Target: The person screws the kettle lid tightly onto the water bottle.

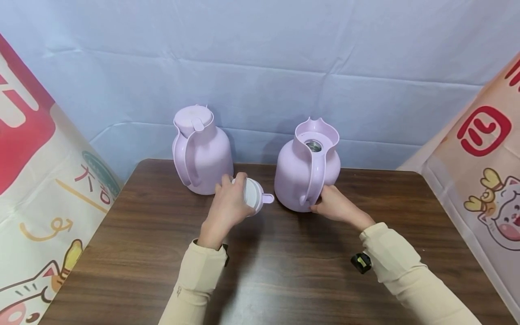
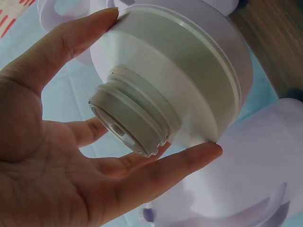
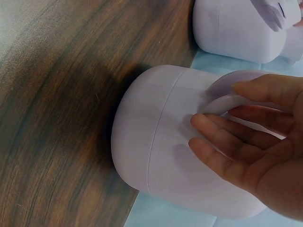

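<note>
My left hand [image 1: 229, 205] holds a lilac screw-in jug lid [image 1: 253, 197] between thumb and fingertips, above the table. In the left wrist view the lid's white threaded plug [image 2: 135, 111] points toward the palm. To the right stands a lilac thermos jug [image 1: 290, 174] without its lid, its metal mouth [image 1: 313, 145] showing. My right hand [image 1: 335, 204] is at the lower end of this jug's handle [image 3: 225, 103], thumb on one side and fingers on the other. A matching thermos jug [image 1: 213, 155] with its lid on stands at the left, just behind my left hand.
Both jugs stand near the far edge of the brown wooden table [image 1: 280, 275]. A pale blue cloth backdrop [image 1: 260, 67] hangs right behind them. Printed cartoon sheets hang at the left [image 1: 53, 189] and right [image 1: 479, 180] sides.
</note>
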Demonstrator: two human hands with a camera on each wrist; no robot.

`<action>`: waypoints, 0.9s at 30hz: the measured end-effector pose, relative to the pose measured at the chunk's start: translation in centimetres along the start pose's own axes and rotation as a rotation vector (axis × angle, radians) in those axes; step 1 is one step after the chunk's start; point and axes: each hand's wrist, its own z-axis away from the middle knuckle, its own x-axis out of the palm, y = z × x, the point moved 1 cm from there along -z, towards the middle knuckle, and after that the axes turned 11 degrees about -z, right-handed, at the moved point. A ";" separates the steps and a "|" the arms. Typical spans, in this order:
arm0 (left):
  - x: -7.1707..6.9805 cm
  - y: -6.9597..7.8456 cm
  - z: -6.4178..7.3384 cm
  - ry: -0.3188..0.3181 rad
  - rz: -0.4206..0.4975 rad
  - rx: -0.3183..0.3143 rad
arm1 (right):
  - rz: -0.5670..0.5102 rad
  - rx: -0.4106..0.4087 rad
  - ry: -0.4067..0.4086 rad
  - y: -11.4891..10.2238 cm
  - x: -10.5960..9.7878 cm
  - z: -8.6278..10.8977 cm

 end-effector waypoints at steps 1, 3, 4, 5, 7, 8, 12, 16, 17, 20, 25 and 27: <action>-0.1 0.1 -0.1 0.001 0.001 -0.001 | -0.004 0.002 -0.002 0.0 0.0 0.0; -0.4 0.3 -0.3 0.003 0.003 -0.007 | -0.008 0.005 -0.003 0.0 0.0 0.0; -0.5 0.4 -0.4 0.003 0.004 -0.010 | -0.010 0.005 -0.005 0.1 0.0 0.0; -0.6 0.5 -0.5 0.004 0.004 -0.012 | -0.011 0.006 -0.006 0.1 0.0 0.0; -0.9 0.6 -0.8 0.006 0.005 -0.012 | -0.011 0.008 -0.007 0.1 0.0 0.0; -1.0 0.7 -1.0 0.006 0.008 -0.011 | -0.012 0.010 -0.007 0.1 0.0 0.0; -1.4 1.2 -1.6 -0.004 0.021 -0.008 | -0.019 0.013 -0.010 0.1 -0.1 0.0; -1.8 1.6 -2.3 -0.017 0.024 -0.008 | -0.020 0.019 -0.008 0.0 0.0 0.0; -1.9 1.7 -2.4 -0.018 0.025 -0.008 | -0.017 0.020 -0.007 -0.1 0.0 0.0; -2.2 1.8 -2.8 -0.017 0.029 -0.010 | -0.008 0.027 -0.004 -0.1 0.0 0.0; -2.9 2.1 -3.2 -0.007 0.038 -0.017 | 0.003 0.026 0.003 -0.1 0.1 -0.1; -3.1 2.3 -3.3 -0.001 0.040 -0.016 | 0.004 0.025 0.003 -0.1 0.1 -0.1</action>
